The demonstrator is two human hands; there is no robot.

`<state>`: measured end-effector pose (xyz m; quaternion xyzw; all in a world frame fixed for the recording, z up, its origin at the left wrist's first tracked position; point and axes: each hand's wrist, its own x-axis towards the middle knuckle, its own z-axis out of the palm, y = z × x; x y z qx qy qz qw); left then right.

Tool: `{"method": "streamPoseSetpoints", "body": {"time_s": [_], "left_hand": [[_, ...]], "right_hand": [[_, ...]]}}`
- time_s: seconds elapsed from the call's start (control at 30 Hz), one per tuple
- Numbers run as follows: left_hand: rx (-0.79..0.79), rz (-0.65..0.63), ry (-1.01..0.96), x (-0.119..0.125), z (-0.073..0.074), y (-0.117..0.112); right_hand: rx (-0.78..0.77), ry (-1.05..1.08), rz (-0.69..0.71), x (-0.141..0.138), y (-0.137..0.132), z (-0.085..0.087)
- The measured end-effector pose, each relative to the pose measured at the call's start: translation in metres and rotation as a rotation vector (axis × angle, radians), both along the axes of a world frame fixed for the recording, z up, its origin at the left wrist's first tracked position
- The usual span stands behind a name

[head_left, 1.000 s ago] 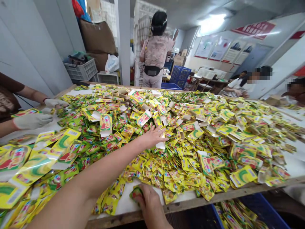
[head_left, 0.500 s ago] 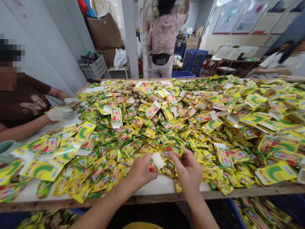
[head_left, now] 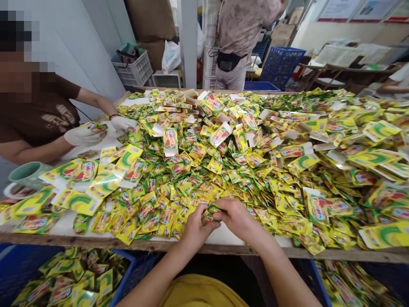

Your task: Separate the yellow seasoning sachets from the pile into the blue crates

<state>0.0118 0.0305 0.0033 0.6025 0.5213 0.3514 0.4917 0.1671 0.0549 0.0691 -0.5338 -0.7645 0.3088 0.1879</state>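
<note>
Close to the table's front edge, my left hand (head_left: 197, 228) is closed around a small printed carton (head_left: 208, 216), of which only a green and red part shows between my fingers. My right hand (head_left: 234, 217) meets it from the right, its fingers pinching a green sachet (head_left: 220, 208) at the carton's upper end. Whether the sachet is inside or just against the carton I cannot tell. Beyond both hands spreads a heap of yellow and green sachets (head_left: 188, 185). Empty open cartons (head_left: 170, 141) lie on top of the heap.
Below the table edge stand a blue crate (head_left: 128, 273) of filled cartons at left and another stack of cartons (head_left: 347, 283) at right. A green mug (head_left: 27, 177) stands at left. A co-worker's gloved hands (head_left: 86, 134) handle sachets there. Another person (head_left: 238, 38) stands behind the table.
My right hand has moved left with its sachet to meet the carton in my left hand. The carton's white flap no longer shows. The view has tilted down and shifted left.
</note>
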Motion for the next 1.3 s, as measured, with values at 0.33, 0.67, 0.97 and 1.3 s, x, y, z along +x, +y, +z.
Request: {"method": "streamPoseSetpoints", "body": {"time_s": [0.33, 0.67, 0.97, 1.3], "left_hand": [[-0.22, -0.009, -0.41, -0.037, -0.002, -0.004], [-0.165, 0.078, -0.438, -0.038, -0.007, -0.014], [-0.379, 0.02, -0.56, -0.051, 0.02, -0.017], [-0.015, 0.179, -0.264, -0.053, 0.008, -0.007]], "right_hand": [[0.057, -0.067, 0.173, -0.028, 0.003, 0.002], [0.143, 0.088, 0.224, -0.032, -0.01, -0.017], [-0.595, 0.862, -0.369, -0.035, -0.036, -0.041], [-0.331, 0.804, -0.327, -0.04, -0.022, -0.042]]}}
